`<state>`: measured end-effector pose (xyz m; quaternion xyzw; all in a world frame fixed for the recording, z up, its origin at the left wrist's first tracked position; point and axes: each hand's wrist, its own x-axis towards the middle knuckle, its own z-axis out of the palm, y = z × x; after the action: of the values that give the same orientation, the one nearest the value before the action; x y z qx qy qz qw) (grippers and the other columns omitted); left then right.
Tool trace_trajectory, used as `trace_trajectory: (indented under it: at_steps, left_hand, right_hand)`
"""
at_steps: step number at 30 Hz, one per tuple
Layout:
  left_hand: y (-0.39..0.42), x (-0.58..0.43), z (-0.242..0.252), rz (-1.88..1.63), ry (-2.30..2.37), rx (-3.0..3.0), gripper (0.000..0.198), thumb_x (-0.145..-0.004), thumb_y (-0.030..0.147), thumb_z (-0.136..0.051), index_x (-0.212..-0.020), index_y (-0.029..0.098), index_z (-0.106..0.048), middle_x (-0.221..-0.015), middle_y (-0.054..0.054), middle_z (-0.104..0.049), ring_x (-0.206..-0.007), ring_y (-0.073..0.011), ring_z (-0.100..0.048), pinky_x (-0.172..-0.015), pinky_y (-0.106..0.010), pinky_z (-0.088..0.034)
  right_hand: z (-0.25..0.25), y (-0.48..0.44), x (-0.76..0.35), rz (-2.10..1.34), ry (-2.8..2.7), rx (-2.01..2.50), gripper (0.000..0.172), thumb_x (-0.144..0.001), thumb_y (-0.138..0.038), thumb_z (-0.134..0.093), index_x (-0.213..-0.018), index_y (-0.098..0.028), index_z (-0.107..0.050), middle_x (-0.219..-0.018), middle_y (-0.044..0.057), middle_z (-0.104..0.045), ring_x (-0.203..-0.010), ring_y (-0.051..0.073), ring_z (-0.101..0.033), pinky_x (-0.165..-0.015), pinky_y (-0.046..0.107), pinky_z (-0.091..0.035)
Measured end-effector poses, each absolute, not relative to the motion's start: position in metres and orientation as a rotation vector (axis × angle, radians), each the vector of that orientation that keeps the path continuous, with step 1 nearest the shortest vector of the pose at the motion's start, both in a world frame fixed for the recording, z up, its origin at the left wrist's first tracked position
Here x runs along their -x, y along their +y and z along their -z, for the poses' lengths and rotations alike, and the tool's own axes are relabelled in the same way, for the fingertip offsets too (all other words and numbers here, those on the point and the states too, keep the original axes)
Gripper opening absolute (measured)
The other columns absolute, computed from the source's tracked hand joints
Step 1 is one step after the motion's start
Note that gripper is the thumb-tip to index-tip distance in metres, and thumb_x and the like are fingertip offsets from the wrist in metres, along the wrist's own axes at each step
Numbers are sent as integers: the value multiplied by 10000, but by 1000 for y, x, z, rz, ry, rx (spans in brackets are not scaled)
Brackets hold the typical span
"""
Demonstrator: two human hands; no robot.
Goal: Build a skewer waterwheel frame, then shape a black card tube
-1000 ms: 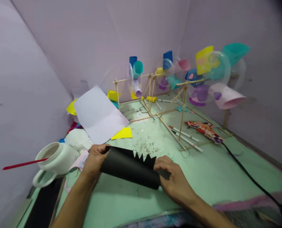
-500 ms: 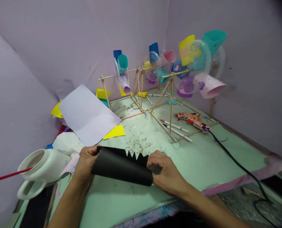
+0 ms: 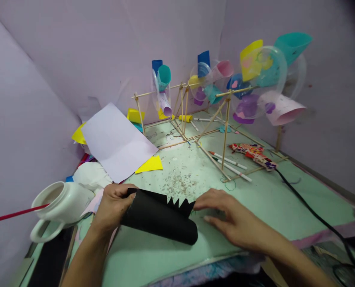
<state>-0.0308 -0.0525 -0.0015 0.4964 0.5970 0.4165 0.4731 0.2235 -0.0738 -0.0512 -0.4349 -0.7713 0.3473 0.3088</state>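
Observation:
A sheet of black paper (image 3: pixel 162 221) is curled into a loose roll, with pointed teeth cut along its upper right edge. My left hand (image 3: pixel 113 205) grips the roll's left end, thumb in front and the other fingers partly hidden behind. Just off the right end, my right hand (image 3: pixel 225 215) has its thumb and fingers apart with nothing between them. Its fingertips are close to the toothed edge; whether they touch it I cannot tell.
Stick frames (image 3: pixel 225 137) carry wheels with coloured paper cups (image 3: pixel 280 107). A patterned glue gun (image 3: pixel 253 155) trails a black cord (image 3: pixel 311 217). Markers (image 3: pixel 232 169) lie nearby. At left are a white sheet (image 3: pixel 117 139), yellow paper (image 3: pixel 150 164) and a white mug (image 3: pixel 63 207) holding a red stick.
My right hand has let go of the roll's right end and opened, drawing back to the right. The left hand keeps its hold. The whole view has shifted slightly.

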Motion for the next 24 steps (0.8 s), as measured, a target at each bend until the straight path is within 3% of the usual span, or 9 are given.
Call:
trace_trajectory:
  at_steps: [5, 10, 16, 19, 24]
  left_hand:
    - [-54, 28, -8, -865, 1449, -1372, 147, -560, 245, -610, -472, 131, -579, -433, 20, -495, -435, -84, -425, -416, -186, -333]
    - [-54, 11, -31, -617, 1570, -1772, 223, -653, 278, -518, -482, 140, -551, -440, 26, -435, -455, -80, -378, -429, -196, -285]
    - [-64, -18, -56, -337, 1619, -2298, 225, -679, 178, -436, -473, 144, -519, -430, 18, -431, -439, -70, -350, -468, -233, -212]
    - [-68, -30, -61, -206, 1675, -2378, 224, -660, 164, -419, -444, 146, -472, -426, 8, -415, -431, -74, -315, -478, -262, -171]
    - [-66, -41, -66, -108, 1661, -2417, 180, -621, 161, -428, -441, 152, -426, -426, 14, -373, -430, -77, -296, -488, -285, -140]
  right_hand:
    - [2, -64, -214, -949, -1803, 1244, 199, -784, -322, -595, -942, -232, -677, -989, 34, -688, -942, 177, -613, -857, 328, -455]
    - [-20, -64, -173, -1028, -1948, 1001, 545, -579, -357, -780, -1082, -215, -625, -1069, 30, -670, -976, 190, -605, -860, 304, -466]
    - [-29, -59, -171, -1098, -1891, 1079, 153, -715, -223, -617, -842, -193, -696, -812, -3, -713, -763, 128, -638, -719, 232, -489]
    - [-41, -56, -178, -1014, -1974, 1265, 174, -659, -141, -551, -736, -182, -702, -700, 2, -703, -657, 124, -624, -599, 210, -467]
    - [-63, -50, -185, -790, -2265, 1429, 122, -582, -150, -563, -600, -178, -680, -530, 1, -653, -479, 110, -536, -415, 200, -322]
